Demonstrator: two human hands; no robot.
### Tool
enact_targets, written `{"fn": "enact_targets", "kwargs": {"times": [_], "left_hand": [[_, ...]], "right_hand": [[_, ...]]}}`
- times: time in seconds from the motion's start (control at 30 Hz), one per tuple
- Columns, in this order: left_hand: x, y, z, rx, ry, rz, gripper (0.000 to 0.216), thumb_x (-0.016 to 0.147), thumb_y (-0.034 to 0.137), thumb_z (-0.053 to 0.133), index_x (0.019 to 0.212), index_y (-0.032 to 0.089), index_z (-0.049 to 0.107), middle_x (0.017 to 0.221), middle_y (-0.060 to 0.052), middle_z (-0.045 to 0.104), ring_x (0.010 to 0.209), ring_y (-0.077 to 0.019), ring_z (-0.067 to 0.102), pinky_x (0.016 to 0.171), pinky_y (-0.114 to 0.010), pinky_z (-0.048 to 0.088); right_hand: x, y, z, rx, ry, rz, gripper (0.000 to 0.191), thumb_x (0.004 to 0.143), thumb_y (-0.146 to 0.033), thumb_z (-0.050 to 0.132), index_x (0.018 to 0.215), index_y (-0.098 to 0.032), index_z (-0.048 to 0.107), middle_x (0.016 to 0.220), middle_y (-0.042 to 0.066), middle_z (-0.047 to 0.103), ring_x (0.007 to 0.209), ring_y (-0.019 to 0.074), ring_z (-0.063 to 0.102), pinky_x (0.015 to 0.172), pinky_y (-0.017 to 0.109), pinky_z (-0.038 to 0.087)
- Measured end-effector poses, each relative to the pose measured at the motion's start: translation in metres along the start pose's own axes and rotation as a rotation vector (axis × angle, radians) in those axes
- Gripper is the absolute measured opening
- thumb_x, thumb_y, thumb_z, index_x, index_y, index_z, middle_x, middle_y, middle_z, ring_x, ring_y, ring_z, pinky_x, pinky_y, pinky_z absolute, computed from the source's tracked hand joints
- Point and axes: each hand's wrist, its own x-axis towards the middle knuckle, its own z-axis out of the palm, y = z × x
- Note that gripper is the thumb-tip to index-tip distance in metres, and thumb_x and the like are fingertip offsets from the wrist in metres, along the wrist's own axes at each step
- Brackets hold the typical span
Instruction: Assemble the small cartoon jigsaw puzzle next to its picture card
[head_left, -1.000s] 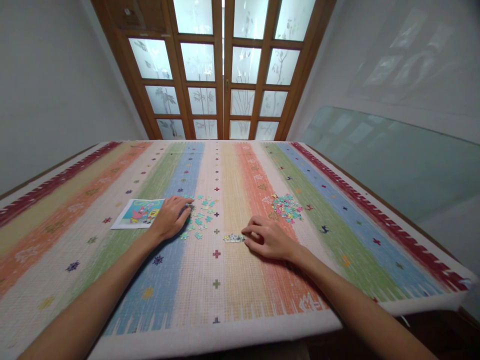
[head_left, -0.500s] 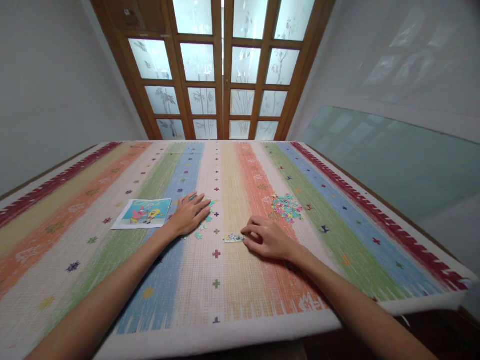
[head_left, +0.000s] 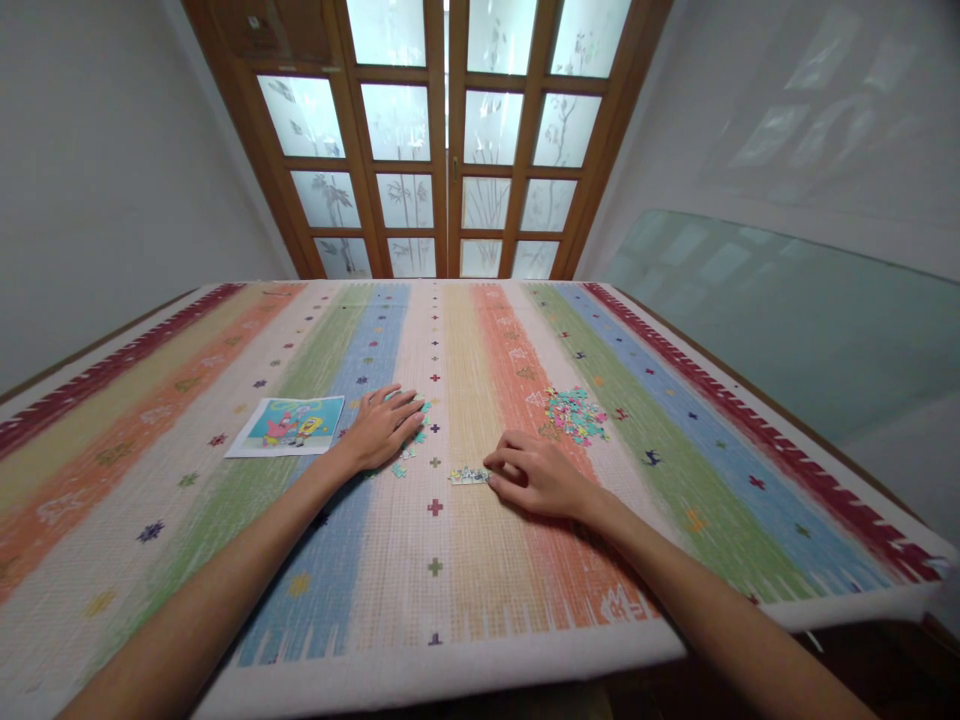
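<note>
My left hand (head_left: 381, 427) lies flat, fingers stretched out, on a scatter of teal jigsaw pieces (head_left: 415, 440) on the striped tablecloth (head_left: 450, 580). Most of that scatter is hidden under the palm. My right hand (head_left: 534, 477) rests with fingers curled, fingertips touching the right end of a short joined strip of pieces (head_left: 467, 476). A heap of loose, colourful pieces (head_left: 574, 414) lies just beyond the right hand. A cartoon reference picture (head_left: 288, 426) lies flat to the left of the left hand.
The table's near edge (head_left: 450, 665) runs below my forearms. A glass panel (head_left: 787, 320) leans along the right wall. Wooden doors with frosted panes (head_left: 450, 140) stand behind the table's far edge.
My left hand slid right, from the edge of the picture across the teal pieces, and flattened with fingers spread. The right hand stayed on the joined strip.
</note>
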Motion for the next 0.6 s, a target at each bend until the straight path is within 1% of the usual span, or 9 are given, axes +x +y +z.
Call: {"fn": "enact_targets", "kwargs": {"times": [0.13, 0.23, 0.3, 0.4, 0.6], "left_hand": [[0.001, 0.001, -0.001, -0.026, 0.005, -0.017, 0.046, 0.107, 0.044, 0.038, 0.132, 0.021, 0.069, 0.141, -0.012, 0.063, 0.139, -0.0342, 0.044, 0.114, -0.058, 0.032], [0.001, 0.004, -0.003, -0.055, 0.022, -0.001, 0.045, 0.107, 0.042, 0.037, 0.127, 0.022, 0.072, 0.138, -0.011, 0.064, 0.134, -0.0328, 0.047, 0.112, -0.057, 0.035], [0.001, 0.006, -0.005, -0.078, 0.035, 0.018, 0.044, 0.106, 0.041, 0.037, 0.122, 0.022, 0.074, 0.134, -0.011, 0.065, 0.129, -0.0315, 0.049, 0.109, -0.055, 0.037], [0.002, 0.009, -0.007, -0.113, 0.059, 0.031, 0.039, 0.104, 0.040, 0.043, 0.117, 0.022, 0.075, 0.128, -0.011, 0.067, 0.122, -0.0302, 0.052, 0.106, -0.053, 0.040], [-0.001, 0.015, -0.014, -0.214, 0.109, 0.028, 0.034, 0.098, 0.035, 0.050, 0.118, 0.020, 0.074, 0.122, -0.012, 0.068, 0.117, -0.0299, 0.057, 0.105, -0.054, 0.044]], "right_hand": [[0.000, 0.003, 0.000, -0.002, 0.018, 0.002, 0.019, 0.092, -0.019, 0.054, 0.096, -0.017, 0.072, 0.089, 0.008, 0.065, 0.078, 0.0188, 0.058, 0.072, 0.032, 0.043], [0.000, 0.004, 0.000, -0.003, 0.028, 0.006, 0.022, 0.092, -0.017, 0.051, 0.098, -0.017, 0.072, 0.091, 0.009, 0.067, 0.080, 0.0191, 0.059, 0.073, 0.032, 0.044], [0.000, 0.005, 0.000, -0.003, 0.024, 0.015, 0.023, 0.093, -0.017, 0.050, 0.099, -0.017, 0.072, 0.092, 0.009, 0.067, 0.080, 0.0193, 0.059, 0.074, 0.033, 0.045], [0.000, 0.004, -0.001, 0.002, 0.018, 0.024, 0.023, 0.097, -0.020, 0.050, 0.098, -0.017, 0.073, 0.092, 0.009, 0.067, 0.080, 0.0197, 0.059, 0.075, 0.034, 0.046], [0.001, 0.003, -0.001, 0.006, 0.030, 0.020, 0.023, 0.099, -0.022, 0.050, 0.098, -0.017, 0.072, 0.091, 0.009, 0.067, 0.079, 0.0198, 0.060, 0.075, 0.034, 0.047]]}}
